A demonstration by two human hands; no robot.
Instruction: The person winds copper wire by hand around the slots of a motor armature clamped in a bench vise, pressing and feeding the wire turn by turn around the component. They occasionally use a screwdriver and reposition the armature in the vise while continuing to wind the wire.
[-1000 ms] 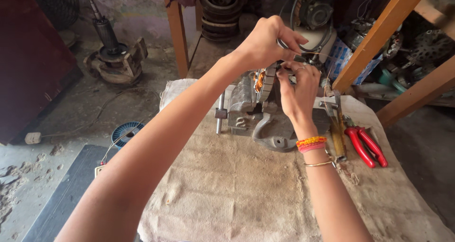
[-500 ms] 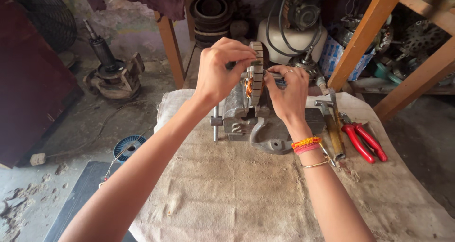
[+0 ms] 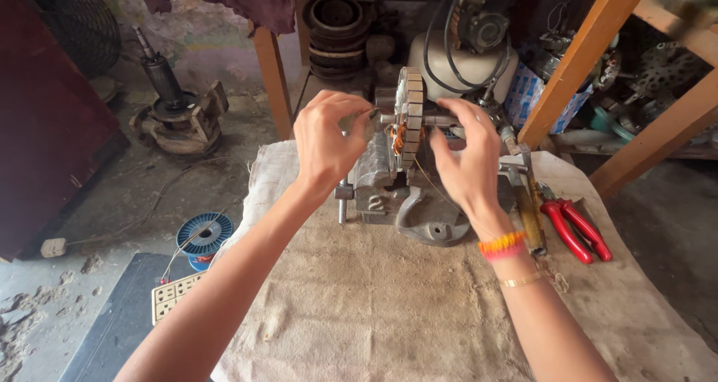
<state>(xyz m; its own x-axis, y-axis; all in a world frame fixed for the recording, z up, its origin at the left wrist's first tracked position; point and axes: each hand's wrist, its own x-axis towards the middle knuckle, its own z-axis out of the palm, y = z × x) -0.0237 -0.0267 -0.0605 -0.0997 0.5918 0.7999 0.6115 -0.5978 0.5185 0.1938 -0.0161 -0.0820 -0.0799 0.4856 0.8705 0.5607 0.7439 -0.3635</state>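
A laminated metal stator ring (image 3: pixel 410 113) with copper windings stands upright, clamped in a grey bench vise (image 3: pixel 389 191) on a burlap-covered table (image 3: pixel 389 315). My left hand (image 3: pixel 327 139) is just left of the ring, thumb and fingers pinched on a thin metal piece (image 3: pixel 372 113) at the ring's side. On the other side, my right hand (image 3: pixel 465 158) hovers close to the ring with its fingers spread and nothing visibly in them. A thin copper wire (image 3: pixel 430 179) runs down from the ring beside that hand.
Red-handled pliers (image 3: pixel 577 229) and a hammer (image 3: pixel 528 206) lie right of the vise. On the floor at left sit a blue wire spool (image 3: pixel 203 235), a white socket strip (image 3: pixel 173 296) and an old motor part (image 3: pixel 176 116). Wooden beams (image 3: pixel 580 60) rise at right.
Both hands have come down from the top of the stator ring to its sides. The right hand has opened its fingers, and the view has moved closer.
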